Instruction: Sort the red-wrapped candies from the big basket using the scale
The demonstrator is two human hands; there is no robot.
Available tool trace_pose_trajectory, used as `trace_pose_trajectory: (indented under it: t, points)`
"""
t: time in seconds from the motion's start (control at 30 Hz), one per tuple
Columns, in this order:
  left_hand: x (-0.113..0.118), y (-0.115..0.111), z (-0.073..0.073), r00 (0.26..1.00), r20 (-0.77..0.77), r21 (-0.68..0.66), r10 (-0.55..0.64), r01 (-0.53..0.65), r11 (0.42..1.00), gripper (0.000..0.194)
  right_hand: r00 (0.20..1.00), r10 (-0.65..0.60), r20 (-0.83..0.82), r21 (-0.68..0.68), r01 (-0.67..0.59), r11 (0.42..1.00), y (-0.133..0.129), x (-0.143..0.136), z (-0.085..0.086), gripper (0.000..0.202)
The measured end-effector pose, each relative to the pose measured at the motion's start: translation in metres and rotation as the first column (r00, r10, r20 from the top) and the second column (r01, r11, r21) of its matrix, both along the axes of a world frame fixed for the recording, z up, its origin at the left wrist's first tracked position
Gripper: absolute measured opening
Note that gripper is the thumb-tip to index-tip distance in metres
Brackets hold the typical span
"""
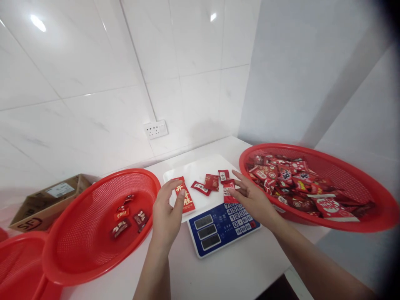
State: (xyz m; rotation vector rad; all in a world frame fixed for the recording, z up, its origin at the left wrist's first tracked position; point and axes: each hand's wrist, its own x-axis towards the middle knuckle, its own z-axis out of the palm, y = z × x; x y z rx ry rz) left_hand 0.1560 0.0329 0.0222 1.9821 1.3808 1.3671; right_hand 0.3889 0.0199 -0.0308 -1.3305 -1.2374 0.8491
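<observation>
Left hand [167, 210] held wide at the long red packet [186, 199] on the white scale [201, 163], contact hard to call; right hand [254, 202], fingers spread, at the pink-and-red packet [229, 193], small red packets [211, 182] between them, and the filled basket [368, 187] standing just beside the scale

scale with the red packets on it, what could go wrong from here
The packet by the scale's keypad could slide onto the keys if the right hand nudges it.
Either hand, the left being at the long packet, might press on the white pan and skew a reading.
The fuller basket seems to jut past the table edge, so a bump could tip it.
</observation>
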Motion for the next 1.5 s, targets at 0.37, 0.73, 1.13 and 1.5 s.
trace_pose_trajectory:
  t: [0.37,0.73,1.13,1.5]
  points:
    - [-0.001,0.001,-0.003,1.000,0.012,0.027,-0.013,0.013,1.000,0.022,0.738,-0.092,0.668,0.158,-0.020,0.987,-0.005,0.006,-0.004,0.033]
    - [-0.001,0.005,-0.008,0.999,0.012,-0.003,-0.039,0.039,0.999,0.023,0.495,-0.088,0.865,0.117,-0.029,0.993,0.002,0.000,-0.011,0.037]
    - [-0.001,0.003,-0.006,0.998,0.027,-0.013,-0.057,0.057,0.998,0.024,0.447,-0.042,0.893,-0.023,0.138,0.990,0.030,0.001,0.017,0.026]
    - [0.000,0.004,-0.008,0.998,0.009,-0.022,-0.064,0.064,0.998,0.026,0.399,-0.059,0.915,0.025,0.089,0.996,0.031,-0.004,0.017,0.018]
